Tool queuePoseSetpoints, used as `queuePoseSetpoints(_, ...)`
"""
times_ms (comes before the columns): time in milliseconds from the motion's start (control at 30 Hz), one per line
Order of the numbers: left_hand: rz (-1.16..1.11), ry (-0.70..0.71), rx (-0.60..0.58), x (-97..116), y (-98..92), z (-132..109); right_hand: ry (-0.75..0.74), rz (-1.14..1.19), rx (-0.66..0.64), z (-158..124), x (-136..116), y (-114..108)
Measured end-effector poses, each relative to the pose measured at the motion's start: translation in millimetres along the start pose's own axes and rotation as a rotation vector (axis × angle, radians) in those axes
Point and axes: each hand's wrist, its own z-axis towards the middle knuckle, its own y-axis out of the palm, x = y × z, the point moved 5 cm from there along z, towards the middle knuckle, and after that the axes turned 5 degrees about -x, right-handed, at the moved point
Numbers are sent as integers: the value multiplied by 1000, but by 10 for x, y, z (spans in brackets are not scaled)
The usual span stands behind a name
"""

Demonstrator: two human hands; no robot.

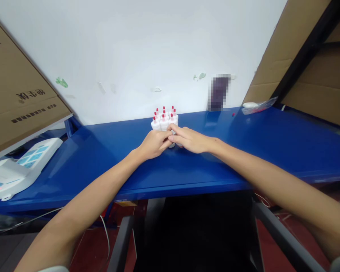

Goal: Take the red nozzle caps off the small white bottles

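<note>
Several small white squeeze bottles (164,124) with pointed red-tipped caps stand upright in a tight cluster against the wall, on the blue table (116,139). Just in front of them my two hands meet, fingers overlapping. My left hand (155,142) is closed, its fingers curled inward. My right hand (188,138) has bent fingers reaching over the left fingertips, beside the front bottles. A small whitish piece (172,145) shows beneath the fingers, with a speck of red near it. The hands mostly hide it, so its kind is unclear.
A white device with light-blue panels (34,155) sits at the table's left, beside a cardboard box (22,83). At the back right lie a clear plastic bag (260,107) and a small red piece (233,114). A blurred dark shape (218,92) is by the wall.
</note>
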Motion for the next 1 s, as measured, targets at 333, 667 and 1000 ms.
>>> queuePoseSetpoints(333,-149,-71,-65,24,6,30,-28,72,20,16,31,24)
queuePoseSetpoints(667,-455,-322,187,-265,-211,51,-66,130,414,24,208,-276)
queuePoseSetpoints(1000,-377,-441,-33,-310,10,-1,55,26,860,-137,397,-537)
